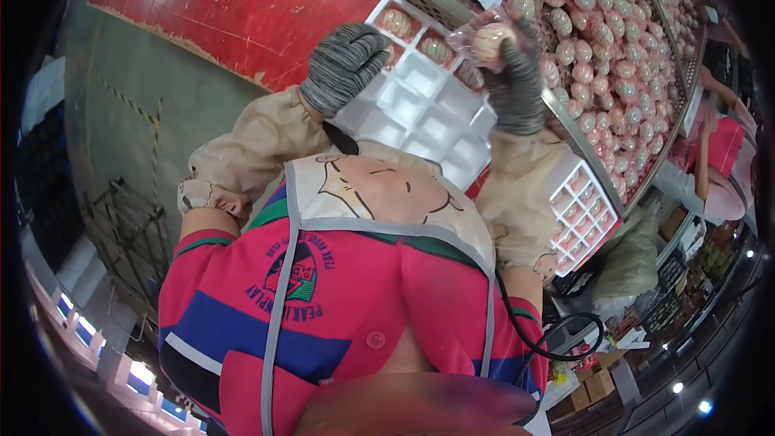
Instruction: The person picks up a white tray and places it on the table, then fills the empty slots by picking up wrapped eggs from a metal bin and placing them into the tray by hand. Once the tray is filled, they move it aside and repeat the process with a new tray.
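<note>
My left hand [343, 67], in a grey striped glove, is closed at the left side of a white foam tray [386, 102]; what its curled fingers hold, if anything, is hidden. Several wrapped round items, one of them at the corner [395, 23], sit in the tray's far compartments, while the nearer visible compartments hold nothing. Above the tray's right side, my right hand [517, 85], also gloved, is closed on a round item in clear wrap [488, 42]. Its fingers are partly blurred.
A red worn tabletop [242, 8] lies beyond the tray. At the right stands a metal-edged bin [585, 136] full of wrapped round items. Below it is a second filled white tray [583, 214]. Another person's arm [706, 141] shows at the far right.
</note>
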Demonstrator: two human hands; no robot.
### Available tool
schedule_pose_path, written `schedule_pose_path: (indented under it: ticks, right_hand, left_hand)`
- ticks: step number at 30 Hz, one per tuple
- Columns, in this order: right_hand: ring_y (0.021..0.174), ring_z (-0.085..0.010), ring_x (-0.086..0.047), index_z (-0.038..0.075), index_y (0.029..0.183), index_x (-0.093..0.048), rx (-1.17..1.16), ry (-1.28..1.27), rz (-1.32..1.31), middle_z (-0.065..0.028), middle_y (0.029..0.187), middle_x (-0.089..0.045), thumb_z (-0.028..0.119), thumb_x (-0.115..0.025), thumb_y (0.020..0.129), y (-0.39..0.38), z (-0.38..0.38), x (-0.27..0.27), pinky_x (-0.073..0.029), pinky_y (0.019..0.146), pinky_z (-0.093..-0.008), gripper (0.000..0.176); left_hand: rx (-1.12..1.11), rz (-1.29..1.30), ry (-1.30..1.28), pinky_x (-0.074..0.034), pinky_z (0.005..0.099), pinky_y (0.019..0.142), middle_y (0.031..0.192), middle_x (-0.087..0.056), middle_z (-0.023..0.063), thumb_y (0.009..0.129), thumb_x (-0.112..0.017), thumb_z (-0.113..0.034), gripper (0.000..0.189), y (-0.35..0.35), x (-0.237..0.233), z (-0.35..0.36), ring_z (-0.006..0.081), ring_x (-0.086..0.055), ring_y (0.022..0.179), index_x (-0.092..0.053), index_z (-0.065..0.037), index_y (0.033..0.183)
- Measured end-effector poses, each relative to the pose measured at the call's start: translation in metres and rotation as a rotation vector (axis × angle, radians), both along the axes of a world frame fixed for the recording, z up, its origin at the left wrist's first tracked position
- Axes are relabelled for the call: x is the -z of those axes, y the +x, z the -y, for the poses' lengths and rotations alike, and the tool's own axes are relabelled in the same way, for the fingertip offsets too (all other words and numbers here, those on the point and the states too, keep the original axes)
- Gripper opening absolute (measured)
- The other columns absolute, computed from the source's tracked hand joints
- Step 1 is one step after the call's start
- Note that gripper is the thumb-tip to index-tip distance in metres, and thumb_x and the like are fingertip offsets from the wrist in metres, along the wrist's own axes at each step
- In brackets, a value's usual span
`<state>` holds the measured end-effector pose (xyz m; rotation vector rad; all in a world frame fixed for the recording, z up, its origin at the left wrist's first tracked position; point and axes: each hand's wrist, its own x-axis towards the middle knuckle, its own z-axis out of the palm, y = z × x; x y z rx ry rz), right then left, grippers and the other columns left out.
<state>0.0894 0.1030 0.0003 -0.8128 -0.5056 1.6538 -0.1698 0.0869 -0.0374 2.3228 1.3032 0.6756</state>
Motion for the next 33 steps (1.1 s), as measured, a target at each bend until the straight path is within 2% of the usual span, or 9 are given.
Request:
schedule_pose_path:
  ticks: [2, 5, 9, 11, 13, 15, 23, 29, 33]
  right_hand:
    - [0.090, -0.0154, -0.056, 0.004, 0.122, -0.040, 0.218, 0.088, 0.234, -0.0080, 0.106, -0.055, 0.011, -0.060, 0.086, -0.029, 0.035, 0.017, -0.049, 0.080, -0.0289, 0.042]
    - [0.090, -0.0137, -0.054, 0.003, 0.116, -0.042, 0.329, -0.016, 0.299, -0.0082, 0.105, -0.052, 0.005, -0.060, 0.085, -0.062, 0.066, 0.048, -0.048, 0.081, -0.0278, 0.036]
    - [0.092, -0.0162, -0.056, 0.002, 0.115, -0.045, 0.204, 0.047, 0.714, -0.0104, 0.105, -0.053, 0.007, -0.062, 0.084, -0.060, 0.111, 0.077, -0.050, 0.076, -0.0288, 0.036]
    - [0.094, -0.0140, -0.055, 0.002, 0.114, -0.051, 0.004, -0.094, 1.131, -0.0100, 0.104, -0.055, 0.009, -0.066, 0.081, -0.057, 0.112, 0.057, -0.048, 0.079, -0.0276, 0.037]
    - [0.093, -0.0202, -0.059, 0.003, 0.115, -0.054, 0.037, 0.062, 1.281, -0.0133, 0.103, -0.057, 0.017, -0.068, 0.079, -0.049, 0.106, 0.053, -0.049, 0.076, -0.0332, 0.041]
    - [0.087, -0.0309, -0.060, 0.007, 0.117, -0.054, -0.152, 0.229, 1.886, -0.0153, 0.105, -0.056, 0.029, -0.067, 0.078, -0.041, 0.099, 0.044, -0.050, 0.073, -0.0415, 0.046]
    - [0.077, -0.0277, -0.064, 0.010, 0.099, -0.059, -0.573, 0.213, 1.924, -0.0101, 0.083, -0.065, 0.039, -0.047, 0.089, -0.035, 0.066, 0.044, -0.049, 0.063, -0.0436, 0.033]
    - [0.070, -0.0306, -0.064, 0.009, 0.087, -0.059, -0.667, 0.200, 1.962, -0.0137, 0.074, -0.064, 0.042, -0.048, 0.088, -0.037, 0.053, 0.084, -0.048, 0.059, -0.0454, 0.035]
    - [0.078, -0.0326, -0.063, 0.014, 0.098, -0.063, -0.822, 0.246, 1.858, -0.0146, 0.083, -0.065, 0.043, -0.050, 0.087, -0.036, 0.029, 0.036, -0.048, 0.070, -0.0448, 0.034]
  left_hand:
    - [0.011, 0.239, -0.235, -0.050, 0.0317, 0.069, 0.114, -0.059, 0.0110, 0.079, -0.067, -0.012, 0.029, 0.009, -0.001, 0.013, 0.0213, -0.063, 0.087, -0.062, -0.006, 0.107]
    - [-0.061, 0.971, -1.115, -0.050, 0.0278, 0.073, 0.105, -0.059, 0.0076, 0.080, -0.068, -0.008, 0.054, 0.032, -0.001, 0.022, 0.0162, -0.060, 0.087, -0.044, -0.004, 0.128]
    - [-0.020, 0.578, -0.677, -0.050, 0.0302, 0.072, 0.102, -0.058, 0.0073, 0.078, -0.068, -0.007, 0.063, 0.040, 0.025, 0.014, 0.0154, -0.057, 0.082, -0.038, -0.009, 0.133]
    - [-0.005, 0.551, -0.761, -0.050, 0.0315, 0.072, 0.097, -0.060, 0.0069, 0.076, -0.068, -0.008, 0.057, 0.038, 0.028, 0.014, 0.0169, -0.057, 0.077, -0.046, -0.012, 0.128]
    - [0.144, 0.126, -0.531, -0.049, 0.0303, 0.073, 0.092, -0.061, 0.0079, 0.075, -0.069, -0.010, 0.049, 0.036, 0.026, 0.013, 0.0177, -0.056, 0.075, -0.054, -0.013, 0.122]
    - [0.106, 0.142, -0.521, -0.049, 0.0325, 0.073, 0.089, -0.062, 0.0092, 0.075, -0.068, -0.016, 0.041, 0.038, 0.025, 0.011, 0.0206, -0.058, 0.076, -0.059, -0.015, 0.115]
    - [0.250, -0.447, -0.404, -0.049, 0.0415, 0.071, 0.085, -0.065, 0.0108, 0.077, -0.062, -0.029, 0.026, 0.051, 0.026, -0.021, 0.0288, -0.063, 0.078, -0.065, -0.015, 0.098]
    - [0.289, -0.517, -0.338, -0.049, 0.0427, 0.070, 0.081, -0.066, 0.0125, 0.077, -0.060, -0.031, 0.023, 0.060, 0.042, -0.030, 0.0305, -0.063, 0.076, -0.067, -0.014, 0.091]
    - [0.245, -0.457, -0.330, -0.049, 0.0429, 0.069, 0.079, -0.066, 0.0131, 0.074, -0.061, -0.027, 0.019, 0.065, 0.022, -0.030, 0.0304, -0.064, 0.075, -0.068, -0.012, 0.085]
